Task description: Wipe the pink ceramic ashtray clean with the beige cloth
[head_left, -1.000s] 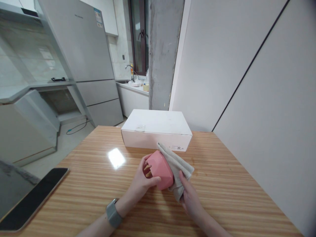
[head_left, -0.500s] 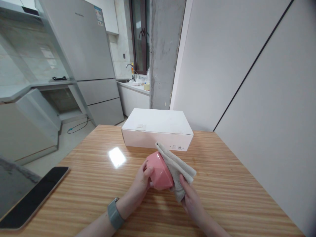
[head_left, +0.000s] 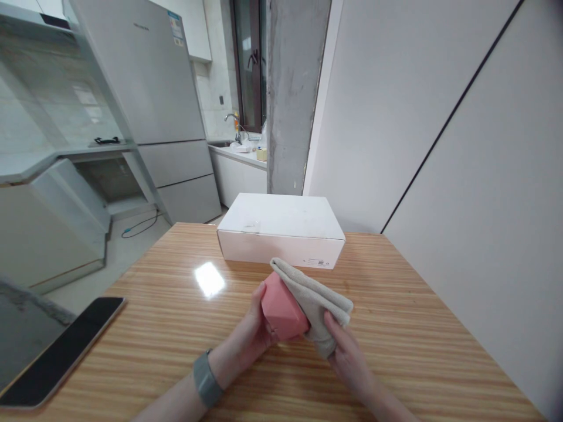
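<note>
A pink faceted object is held in my left hand, whose fingers wrap round its left side and underside. My right hand grips a folded grey cloth between thumb and fingers. The cloth lies against the upper right side of the pink object and partly covers it. The fingers behind the cloth are hidden. Both hands are above the wooden table, and a grey band circles my left wrist.
Beyond my hands a closed white box sits near the table's far edge. A dark flat device lies at the left edge. A pale wall borders the table's right side.
The pink object has turned in my left hand, and its facets face differently. My left thumb has shifted up to its edge. The cloth's upper end has moved slightly left.
</note>
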`<state>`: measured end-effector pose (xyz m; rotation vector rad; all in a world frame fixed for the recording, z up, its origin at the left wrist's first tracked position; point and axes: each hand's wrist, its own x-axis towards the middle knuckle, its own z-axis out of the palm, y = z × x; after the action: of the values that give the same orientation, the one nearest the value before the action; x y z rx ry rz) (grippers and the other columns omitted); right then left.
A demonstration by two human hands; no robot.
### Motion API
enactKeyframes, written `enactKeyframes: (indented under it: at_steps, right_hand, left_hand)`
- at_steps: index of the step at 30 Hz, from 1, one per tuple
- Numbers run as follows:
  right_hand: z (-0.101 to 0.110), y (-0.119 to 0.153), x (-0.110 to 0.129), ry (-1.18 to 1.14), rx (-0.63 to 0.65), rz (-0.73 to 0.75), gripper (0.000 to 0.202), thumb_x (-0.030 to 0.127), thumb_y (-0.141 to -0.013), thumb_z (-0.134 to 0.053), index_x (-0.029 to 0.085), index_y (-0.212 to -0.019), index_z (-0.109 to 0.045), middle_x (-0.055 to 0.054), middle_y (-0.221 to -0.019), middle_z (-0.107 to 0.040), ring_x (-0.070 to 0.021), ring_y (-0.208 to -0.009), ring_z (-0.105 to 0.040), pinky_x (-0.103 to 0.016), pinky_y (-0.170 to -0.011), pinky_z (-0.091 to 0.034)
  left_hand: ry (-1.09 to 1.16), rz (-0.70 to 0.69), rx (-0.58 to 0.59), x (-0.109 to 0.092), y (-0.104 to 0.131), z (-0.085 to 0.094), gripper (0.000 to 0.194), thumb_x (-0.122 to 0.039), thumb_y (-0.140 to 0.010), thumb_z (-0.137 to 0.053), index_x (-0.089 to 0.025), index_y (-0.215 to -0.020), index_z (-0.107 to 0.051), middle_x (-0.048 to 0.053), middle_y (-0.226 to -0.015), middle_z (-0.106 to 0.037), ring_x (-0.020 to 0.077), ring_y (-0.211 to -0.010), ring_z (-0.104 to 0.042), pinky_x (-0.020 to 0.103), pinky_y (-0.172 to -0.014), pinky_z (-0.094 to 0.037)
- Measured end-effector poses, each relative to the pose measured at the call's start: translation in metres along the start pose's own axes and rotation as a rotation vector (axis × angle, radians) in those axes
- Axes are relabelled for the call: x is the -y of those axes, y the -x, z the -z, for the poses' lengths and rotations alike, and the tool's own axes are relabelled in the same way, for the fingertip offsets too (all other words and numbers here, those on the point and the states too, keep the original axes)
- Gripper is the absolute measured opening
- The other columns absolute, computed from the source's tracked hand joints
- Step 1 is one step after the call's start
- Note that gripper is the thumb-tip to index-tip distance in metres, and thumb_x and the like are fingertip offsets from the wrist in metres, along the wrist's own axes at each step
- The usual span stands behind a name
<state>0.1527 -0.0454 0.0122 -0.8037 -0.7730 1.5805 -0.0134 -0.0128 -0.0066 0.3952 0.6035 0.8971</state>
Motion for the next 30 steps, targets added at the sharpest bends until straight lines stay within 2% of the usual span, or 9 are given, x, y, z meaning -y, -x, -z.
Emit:
enactKeyframes:
  at_steps: [4, 8, 11, 15, 18, 23, 27, 30]
  right_hand:
    - [0.001, 0.002, 0.002, 0.023, 0.02, -0.022, 0.046, 0.058, -0.064, -0.078, 0.024, -0.096, -0.077, -0.007, -0.116, -0.073, -0.0308, -0.123, -0.057, -0.048, -0.114, -0.03]
    - [0.004, 0.004, 0.001, 0.018, 0.025, 0.005, 0.042, 0.055, -0.069, -0.076, 0.025, -0.098, -0.076, -0.006, -0.116, -0.073, -0.0303, -0.122, -0.058, -0.049, -0.113, -0.031]
    - [0.001, 0.003, 0.002, -0.028, -0.022, 0.0, 0.041, 0.055, -0.065, -0.079, 0.024, -0.092, -0.077, -0.006, -0.111, -0.075, -0.0303, -0.12, -0.06, -0.048, -0.113, -0.034]
    - [-0.006, -0.002, 0.006, -0.097, -0.107, -0.019, 0.043, 0.054, -0.057, -0.084, 0.024, -0.088, -0.077, -0.006, -0.107, -0.076, -0.029, -0.114, -0.064, -0.045, -0.108, -0.041]
    - [-0.008, -0.006, 0.007, -0.148, -0.13, -0.034, 0.042, 0.051, -0.057, -0.085, 0.023, -0.088, -0.077, -0.007, -0.103, -0.077, -0.028, -0.11, -0.066, -0.043, -0.103, -0.047]
    - [-0.009, -0.008, 0.006, -0.194, -0.153, -0.059, 0.042, 0.047, -0.056, -0.087, 0.021, -0.087, -0.077, -0.007, -0.1, -0.078, -0.0288, -0.11, -0.067, -0.042, -0.098, -0.052]
    - [-0.01, -0.008, 0.005, -0.183, -0.175, -0.064, 0.041, 0.048, -0.058, -0.085, 0.021, -0.089, -0.077, -0.007, -0.103, -0.077, -0.028, -0.11, -0.067, -0.04, -0.096, -0.053]
    - [-0.011, -0.007, 0.004, -0.154, -0.182, -0.053, 0.042, 0.049, -0.057, -0.085, 0.023, -0.088, -0.077, -0.006, -0.109, -0.076, -0.0257, -0.109, -0.067, -0.037, -0.098, -0.052]
  left_hand:
    - [0.021, 0.048, 0.011, -0.004, 0.003, -0.004, 0.071, -0.069, -0.085, -0.042, -0.012, -0.125, -0.057, 0.016, -0.105, -0.072, 0.0271, -0.081, -0.07, 0.038, -0.063, -0.058]
    - [0.042, 0.093, 0.028, -0.008, 0.006, -0.007, 0.071, -0.07, -0.083, -0.044, -0.013, -0.122, -0.059, 0.015, -0.103, -0.073, 0.0282, -0.082, -0.071, 0.039, -0.065, -0.059]
    - [0.052, 0.071, 0.05, -0.011, 0.007, -0.009, 0.068, -0.066, -0.083, -0.048, -0.013, -0.125, -0.057, 0.015, -0.108, -0.072, 0.0287, -0.087, -0.071, 0.04, -0.069, -0.059]
    - [0.048, -0.017, 0.05, -0.012, 0.008, -0.012, 0.061, -0.059, -0.087, -0.049, -0.015, -0.13, -0.053, 0.015, -0.118, -0.068, 0.0286, -0.096, -0.069, 0.042, -0.077, -0.058]
    - [-0.008, -0.099, 0.056, -0.011, 0.008, -0.012, 0.059, -0.055, -0.088, -0.051, -0.017, -0.133, -0.051, 0.015, -0.123, -0.065, 0.0286, -0.099, -0.067, 0.041, -0.077, -0.057]
    - [-0.143, -0.216, 0.02, -0.007, 0.008, -0.01, 0.062, -0.052, -0.082, -0.063, -0.016, -0.131, -0.052, 0.016, -0.118, -0.065, 0.0277, -0.097, -0.065, 0.038, -0.077, -0.056]
    - [-0.179, -0.312, 0.029, -0.005, 0.012, -0.014, 0.065, -0.045, -0.077, -0.071, -0.023, -0.134, -0.049, 0.013, -0.125, -0.061, 0.0287, -0.108, -0.06, 0.037, -0.081, -0.054]
    - [-0.211, -0.338, 0.0, -0.005, 0.013, -0.016, 0.065, -0.042, -0.072, -0.076, -0.025, -0.13, -0.051, 0.011, -0.127, -0.059, 0.027, -0.108, -0.059, 0.032, -0.078, -0.053]
